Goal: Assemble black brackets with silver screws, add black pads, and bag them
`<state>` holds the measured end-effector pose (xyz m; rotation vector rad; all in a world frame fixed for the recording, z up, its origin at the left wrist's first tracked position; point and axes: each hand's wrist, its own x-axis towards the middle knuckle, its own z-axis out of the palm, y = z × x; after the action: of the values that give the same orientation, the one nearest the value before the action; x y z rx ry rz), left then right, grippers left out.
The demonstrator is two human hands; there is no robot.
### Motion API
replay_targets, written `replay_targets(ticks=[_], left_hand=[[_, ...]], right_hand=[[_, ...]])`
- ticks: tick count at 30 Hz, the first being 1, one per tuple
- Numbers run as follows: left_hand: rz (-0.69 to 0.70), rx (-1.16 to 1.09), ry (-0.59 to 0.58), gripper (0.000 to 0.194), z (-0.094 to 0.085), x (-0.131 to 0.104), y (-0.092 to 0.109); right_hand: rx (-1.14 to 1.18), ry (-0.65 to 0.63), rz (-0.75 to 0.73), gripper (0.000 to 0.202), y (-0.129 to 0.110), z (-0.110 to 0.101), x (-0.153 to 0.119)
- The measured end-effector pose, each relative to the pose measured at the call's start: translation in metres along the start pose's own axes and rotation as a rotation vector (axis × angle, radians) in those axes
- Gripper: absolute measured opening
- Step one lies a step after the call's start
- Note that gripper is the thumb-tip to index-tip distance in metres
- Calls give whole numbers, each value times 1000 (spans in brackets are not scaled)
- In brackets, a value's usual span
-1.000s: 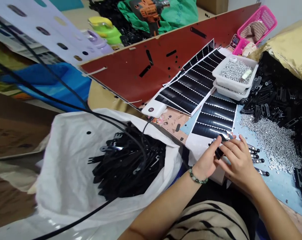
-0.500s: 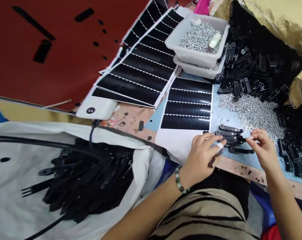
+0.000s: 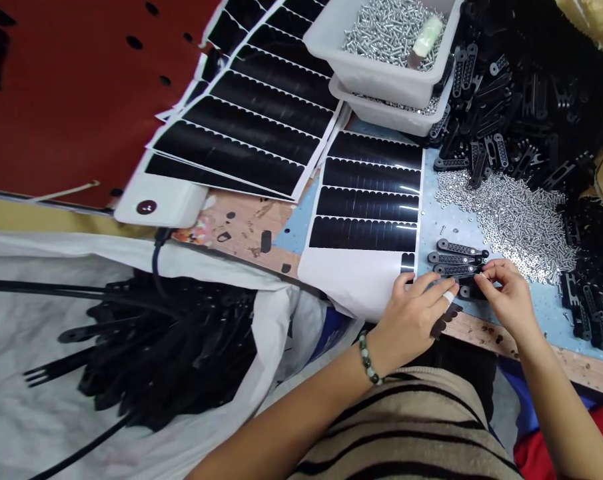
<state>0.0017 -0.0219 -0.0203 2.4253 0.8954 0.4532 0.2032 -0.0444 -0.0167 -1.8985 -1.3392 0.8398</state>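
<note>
Nearest to us, the left hand [image 3: 415, 310] rests at the table edge [image 3: 481, 331] with bent, slightly spread fingers. A scalloped dark strip [image 3: 444, 321] shows under them; whether they are clamped on it, we cannot tell. The right hand [image 3: 510, 297] has thumb and forefinger close together at the ends of the black parts [image 3: 460, 248]; a pinch there is hidden from us.

We judge that the step in hand is to sort or pick up one part; the next move would call for a light, exact fingertip grip. The parts lie side by side between both hands, slim, with patterned faces and silvery dots.

Farther lie a black label sheet [image 3: 365, 233] and a metal fastener heap [image 3: 526, 227].
</note>
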Motion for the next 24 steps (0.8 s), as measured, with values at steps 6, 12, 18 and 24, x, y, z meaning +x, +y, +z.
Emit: replay_targets(ticks=[6, 12, 18, 24], left_hand=[[-25, -8, 1, 42, 0, 7, 5], [-43, -63, 3, 39, 0, 12, 1], [-55, -183, 9, 26, -6, 15, -2], [-117, -175, 152, 32, -17, 5, -4]], right_hand=[[-154, 5, -76, 23, -1, 2, 1], [-627, 5, -122, 30, -7, -5, -1], [-386, -93, -456, 31, -29, -11, -7], [-13, -162, -233, 14, -32, -1, -8]])
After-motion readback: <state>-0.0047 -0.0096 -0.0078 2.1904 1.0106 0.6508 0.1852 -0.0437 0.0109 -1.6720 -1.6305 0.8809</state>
